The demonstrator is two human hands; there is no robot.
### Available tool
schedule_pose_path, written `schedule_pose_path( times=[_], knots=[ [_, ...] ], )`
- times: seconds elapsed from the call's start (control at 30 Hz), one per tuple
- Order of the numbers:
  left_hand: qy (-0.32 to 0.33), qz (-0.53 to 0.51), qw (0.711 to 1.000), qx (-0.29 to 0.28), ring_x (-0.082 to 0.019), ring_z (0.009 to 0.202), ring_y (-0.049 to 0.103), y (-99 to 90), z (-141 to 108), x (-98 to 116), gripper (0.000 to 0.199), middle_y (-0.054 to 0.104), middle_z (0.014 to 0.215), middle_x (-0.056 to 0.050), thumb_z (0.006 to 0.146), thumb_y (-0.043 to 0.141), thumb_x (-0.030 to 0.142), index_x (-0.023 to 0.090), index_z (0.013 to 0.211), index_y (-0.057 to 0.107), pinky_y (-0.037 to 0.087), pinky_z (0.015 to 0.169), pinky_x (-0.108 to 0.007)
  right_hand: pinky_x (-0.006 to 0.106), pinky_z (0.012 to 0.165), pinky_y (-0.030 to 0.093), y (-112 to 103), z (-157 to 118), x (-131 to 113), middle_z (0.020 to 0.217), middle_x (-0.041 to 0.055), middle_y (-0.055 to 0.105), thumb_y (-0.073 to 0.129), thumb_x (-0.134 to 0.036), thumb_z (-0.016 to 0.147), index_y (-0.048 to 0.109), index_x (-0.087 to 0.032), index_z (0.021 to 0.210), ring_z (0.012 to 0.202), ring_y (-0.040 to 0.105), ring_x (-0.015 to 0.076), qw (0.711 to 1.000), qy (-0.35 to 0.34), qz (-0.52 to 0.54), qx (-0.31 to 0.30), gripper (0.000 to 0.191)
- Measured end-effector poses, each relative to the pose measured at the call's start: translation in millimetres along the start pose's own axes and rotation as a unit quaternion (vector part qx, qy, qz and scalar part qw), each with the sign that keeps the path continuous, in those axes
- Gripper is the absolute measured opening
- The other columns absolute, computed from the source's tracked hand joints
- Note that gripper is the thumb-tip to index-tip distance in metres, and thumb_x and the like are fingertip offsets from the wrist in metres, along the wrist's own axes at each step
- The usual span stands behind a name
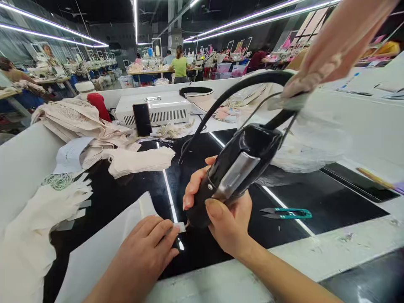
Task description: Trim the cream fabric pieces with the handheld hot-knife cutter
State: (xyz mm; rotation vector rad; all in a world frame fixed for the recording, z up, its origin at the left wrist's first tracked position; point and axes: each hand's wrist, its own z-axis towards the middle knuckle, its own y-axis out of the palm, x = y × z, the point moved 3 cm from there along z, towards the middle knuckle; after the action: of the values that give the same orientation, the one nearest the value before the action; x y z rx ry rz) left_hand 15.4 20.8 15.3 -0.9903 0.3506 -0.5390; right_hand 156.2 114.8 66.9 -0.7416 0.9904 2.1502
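Well, through the head view I have the black handheld tool [225, 158] tilted over the glossy worktop [268, 231], its lower end just beside a small white tab [181, 227]. My right hand [232, 225] has its fingers wrapped round the lower barrel; my left hand [148, 248] lies over the white sheet [94, 248], fingertips at the tab, though I can't tell whether they pinch or merely press. I judge the tool rigid, fairly weighty and slick-shelled, best gripped low, below its silver lever [238, 172], with the cable [249, 81] liable to tug. The tab looks light; I'd hold its edge.
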Motion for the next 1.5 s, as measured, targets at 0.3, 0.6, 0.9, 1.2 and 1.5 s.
schedule_pose_path(
  times=[0.3, 0.6, 0.9, 1.2, 1.5],
  knots=[
    [-0.004, -0.049, 0.999, -0.024, -0.022, 0.101, 0.074, -0.1, -5, -9, 0.031, 0.075, 0.112, -0.005, 0.114, 0.038, 0.025, 0.017, 0.121, 0.067, 0.061, 0.101, -0.045, 0.022, 0.057, 0.058, -2, 0, -5, 0.087, -0.004, 0.069, 0.085, -0.04, 0.088, 0.06, -0.029, 0.114, 0.064, 0.065, 0.0097, 0.999, -0.004, -0.033, 0.014, 0.037],
    [-0.012, -0.096, 0.995, -0.035, -0.018, 0.103, 0.074, -0.2, -8, -16, 0.028, 0.074, 0.112, -0.005, 0.114, 0.038, 0.023, 0.017, 0.121, 0.065, 0.057, 0.109, -0.042, 0.028, 0.053, 0.057, -13, -1, -10, 0.086, -0.0021, 0.068, 0.083, -0.042, 0.089, 0.06, -0.028, 0.12, 0.06, 0.065, 0.0131, 0.996, -0.034, -0.083, 0.026, 0.042],
    [-0.005, -0.096, 0.994, -0.042, -0.02, 0.098, 0.074, 1.5, -1, -12, 0.023, 0.073, 0.108, -0.007, 0.111, 0.042, 0.017, 0.013, 0.119, 0.063, 0.059, 0.104, -0.041, 0.032, 0.051, 0.055, -8, 7, -11, 0.084, -0.0021, 0.067, 0.084, -0.045, 0.086, 0.06, -0.029, 0.119, 0.057, 0.064, 0.0152, 0.993, -0.027, -0.102, 0.05, 0.044],
    [-0.009, -0.096, 0.993, -0.066, -0.022, 0.1, 0.073, 7.1, -3, -11, 0.021, 0.072, 0.11, -0.008, 0.109, 0.046, 0.015, 0.013, 0.122, 0.061, 0.058, 0.105, -0.046, 0.028, 0.055, 0.056, 9, 13, 12, 0.088, -0.0039, 0.068, 0.082, -0.039, 0.09, 0.06, -0.029, 0.115, 0.063, 0.065, 0.0122, 0.999, -0.02, -0.045, 0.003, 0.034],
    [-0.029, -0.095, 0.992, -0.081, -0.022, 0.105, 0.072, 12.7, -6, -10, 0.019, 0.071, 0.113, -0.008, 0.105, 0.059, 0.015, 0.015, 0.123, 0.061, 0.054, 0.112, -0.048, 0.028, 0.057, 0.057, 8, 13, 11, 0.087, -0.0047, 0.067, 0.08, -0.038, 0.092, 0.059, -0.029, 0.113, 0.063, 0.065, 0.0122, 0.998, -0.012, -0.07, -0.002, 0.03]
  ],
)
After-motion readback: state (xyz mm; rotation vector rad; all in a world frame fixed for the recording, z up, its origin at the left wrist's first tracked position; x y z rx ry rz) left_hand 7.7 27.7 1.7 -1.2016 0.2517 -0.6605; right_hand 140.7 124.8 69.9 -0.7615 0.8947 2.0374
